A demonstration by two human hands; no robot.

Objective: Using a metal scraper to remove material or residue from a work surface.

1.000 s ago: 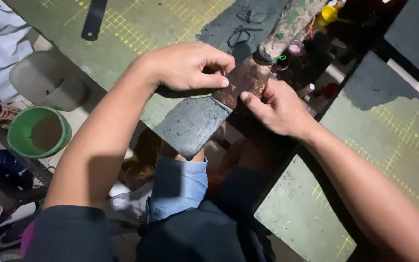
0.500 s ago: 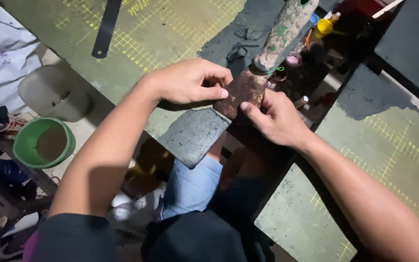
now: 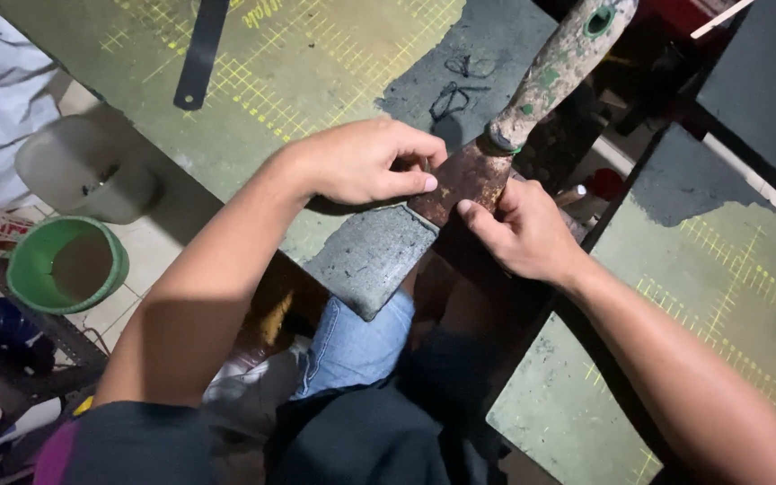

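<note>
Nearest to the camera are the person's dark shirt and one knee in blue jeans [image 3: 357, 346], seen between two green frames. Above the knee lies the blade [image 3: 372, 256] of a wide scraper [image 3: 460, 184], grey with paste at its broad end and rusty brown near the handle. It rests over the edge of the left frame [image 3: 316, 81].

The left hand [image 3: 365, 162] is curled, with its thumb pressed flat on the rusty part of the blade from above. The right hand [image 3: 523, 233] is also curled, and its thumb presses the same part from below, so the blade is pinched between the two hands. The other fingers are hidden under the blade, and I cannot tell what they do there.

Compared with half a second ago, both hands keep the same grip on the scraper. The view has shifted a little, so the handle [image 3: 554, 72] now shows a green hole at its top end.

To the left, on the floor, stand a green bucket [image 3: 65, 265] and a pale bucket [image 3: 83, 171] just beside it. Farther away, a dark strip [image 3: 201, 54] lies on the left frame, and a grey smear [image 3: 469, 63] covers this frame near the handle. The right frame [image 3: 720, 296] is well apart from the hands.
</note>
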